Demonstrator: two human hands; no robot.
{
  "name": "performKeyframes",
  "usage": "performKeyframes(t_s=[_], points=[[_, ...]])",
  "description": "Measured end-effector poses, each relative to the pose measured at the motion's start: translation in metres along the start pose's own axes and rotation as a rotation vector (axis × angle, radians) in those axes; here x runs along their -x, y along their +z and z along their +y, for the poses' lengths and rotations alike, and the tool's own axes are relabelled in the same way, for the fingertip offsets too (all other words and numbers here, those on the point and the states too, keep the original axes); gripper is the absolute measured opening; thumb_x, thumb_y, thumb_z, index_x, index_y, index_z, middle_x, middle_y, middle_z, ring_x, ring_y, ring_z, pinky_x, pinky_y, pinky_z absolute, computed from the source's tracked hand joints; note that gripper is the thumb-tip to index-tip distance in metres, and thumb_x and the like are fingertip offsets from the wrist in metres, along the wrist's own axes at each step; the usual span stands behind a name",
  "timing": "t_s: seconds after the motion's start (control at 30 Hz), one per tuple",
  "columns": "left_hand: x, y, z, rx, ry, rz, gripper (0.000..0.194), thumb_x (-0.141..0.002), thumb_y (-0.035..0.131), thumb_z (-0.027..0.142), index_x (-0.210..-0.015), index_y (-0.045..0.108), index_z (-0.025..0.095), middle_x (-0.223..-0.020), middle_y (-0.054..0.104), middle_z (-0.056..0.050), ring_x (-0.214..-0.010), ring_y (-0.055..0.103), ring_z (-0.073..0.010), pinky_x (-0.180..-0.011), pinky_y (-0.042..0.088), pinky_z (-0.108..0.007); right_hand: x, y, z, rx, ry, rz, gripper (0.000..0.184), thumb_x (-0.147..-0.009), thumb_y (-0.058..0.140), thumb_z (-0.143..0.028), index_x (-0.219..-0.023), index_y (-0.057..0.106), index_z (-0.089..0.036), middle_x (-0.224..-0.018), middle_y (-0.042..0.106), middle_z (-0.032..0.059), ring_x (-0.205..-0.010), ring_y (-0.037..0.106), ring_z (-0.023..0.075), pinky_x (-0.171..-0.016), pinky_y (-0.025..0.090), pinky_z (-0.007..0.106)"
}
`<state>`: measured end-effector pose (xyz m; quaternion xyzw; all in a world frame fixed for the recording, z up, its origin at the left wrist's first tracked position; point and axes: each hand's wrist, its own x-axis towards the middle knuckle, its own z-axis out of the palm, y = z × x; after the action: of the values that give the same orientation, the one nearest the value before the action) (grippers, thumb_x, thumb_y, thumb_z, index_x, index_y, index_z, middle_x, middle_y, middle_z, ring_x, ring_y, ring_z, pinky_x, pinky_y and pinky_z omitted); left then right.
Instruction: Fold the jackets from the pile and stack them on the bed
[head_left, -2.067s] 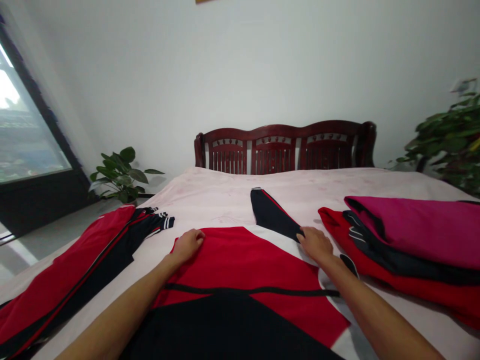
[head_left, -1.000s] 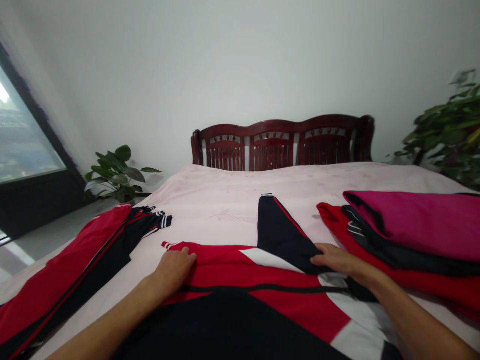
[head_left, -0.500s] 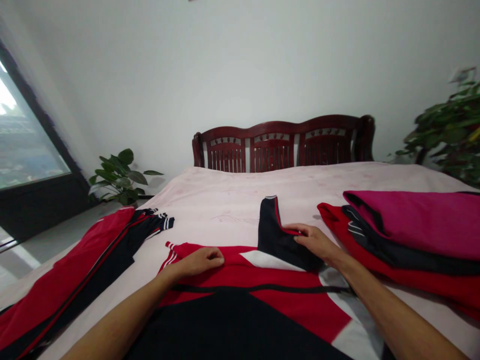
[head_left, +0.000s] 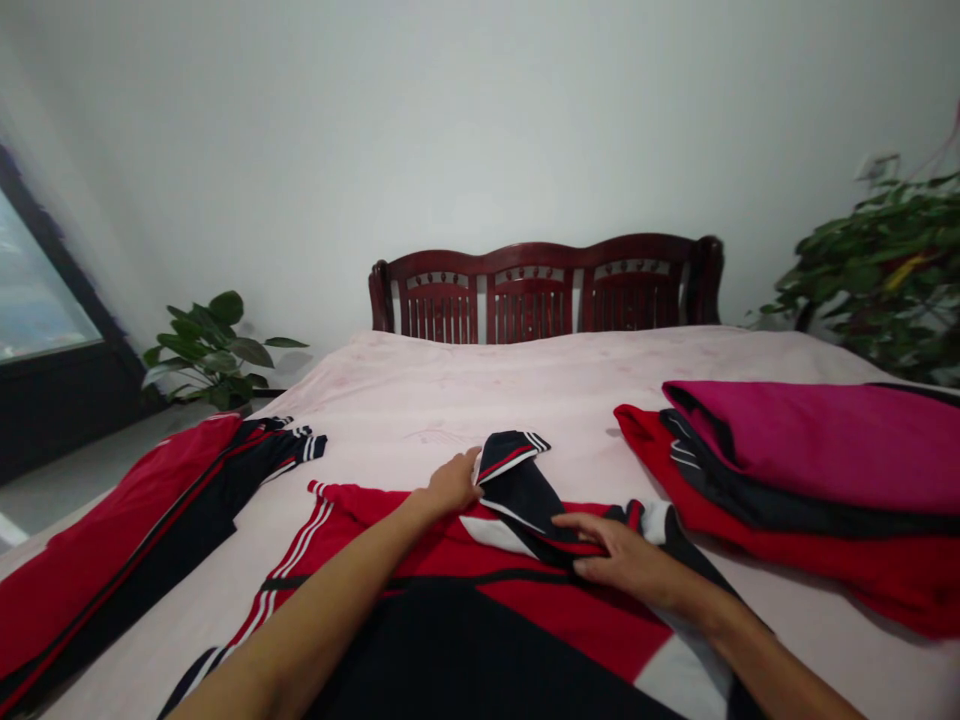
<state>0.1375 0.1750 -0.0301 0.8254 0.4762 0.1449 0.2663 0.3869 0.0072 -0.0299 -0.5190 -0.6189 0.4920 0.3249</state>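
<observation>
A red, black and white jacket (head_left: pixel 574 608) lies spread on the bed in front of me. A dark flap (head_left: pixel 521 495) of it, with red and white edging and a white-striped end, is folded over at the top. My left hand (head_left: pixel 450 487) is closed on the left edge of this flap, near its bend. Lower down and to the right, my right hand (head_left: pixel 630 565) has thumb and fingers closed around the flap's red-edged part. My fingers hide some of the cloth between the hands.
On the left lies a long red and dark garment (head_left: pixel 142 520) with striped cuffs. A pile of folded clothes (head_left: pixel 817 450), magenta, dark and red, sits at the right. The pink bedsheet (head_left: pixel 420 385) reaches a wooden headboard (head_left: pixel 529 295). Potted plants (head_left: pixel 214 345) stand on both sides.
My left hand has moved right and up from the red cloth and taken hold of the dark flap. The flap's upright end is now folded over to the right.
</observation>
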Motion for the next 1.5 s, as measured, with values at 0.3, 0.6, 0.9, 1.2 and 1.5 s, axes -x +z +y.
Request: performKeyframes(t_s=[0.3,0.6,0.9,1.2,1.5], points=[[-0.008,0.001,0.009,0.145,-0.037,0.194,0.025,-0.073,0.053,0.008,-0.092,0.065,0.018,-0.090,0.067,-0.007,-0.091,0.064,-0.0222,-0.084,0.050,-0.035,-0.005,0.006,0.010,0.026,-0.067,0.131,0.052,-0.080,0.066,-0.049,-0.122,0.066,-0.018,-0.116,0.070,0.0095,-0.106,0.063,0.0281,-0.096,0.047,0.040],[0.069,-0.066,0.025,0.622,0.057,0.573,0.048,-0.087,0.046,0.030,-0.133,0.041,0.019,-0.120,0.061,-0.010,-0.100,0.067,-0.0171,-0.085,0.055,-0.030,-0.005,0.011,0.009,-0.206,0.067,0.193,0.055,-0.069,0.067,-0.071,-0.073,0.065,-0.016,-0.065,0.064,0.0020,-0.063,0.056,0.0170,-0.061,0.045,0.030],[0.072,-0.080,-0.038,-0.104,-0.104,0.093,0.036,-0.086,0.048,0.041,-0.100,0.069,0.016,-0.108,0.072,-0.012,-0.103,0.065,-0.0269,-0.093,0.048,-0.038,-0.005,0.004,-0.001,-0.259,0.050,0.212,0.054,-0.070,0.066,-0.070,-0.082,0.069,-0.018,-0.080,0.070,0.0043,-0.079,0.062,0.0215,-0.076,0.047,0.033],[0.111,-0.079,-0.052,-0.220,-0.012,-0.125,0.019,-0.072,0.063,0.035,-0.081,0.064,0.019,-0.091,0.068,-0.003,-0.085,0.062,-0.0219,-0.072,0.043,-0.028,-0.010,-0.001,-0.003,-0.110,0.075,0.311,0.050,-0.068,0.067,-0.068,-0.074,0.066,-0.018,-0.072,0.067,0.0020,-0.071,0.059,0.0196,-0.068,0.046,0.031],[0.098,-0.142,-0.076,0.268,-0.038,0.137,0.045,-0.071,0.064,0.058,-0.094,0.061,0.019,-0.086,0.066,0.000,-0.082,0.061,-0.0197,-0.073,0.048,-0.028,-0.008,-0.005,-0.005,-0.209,0.172,0.169,0.042,-0.069,0.071,-0.058,-0.083,0.068,-0.019,-0.080,0.072,0.0045,-0.074,0.064,0.0202,-0.071,0.049,0.032]])
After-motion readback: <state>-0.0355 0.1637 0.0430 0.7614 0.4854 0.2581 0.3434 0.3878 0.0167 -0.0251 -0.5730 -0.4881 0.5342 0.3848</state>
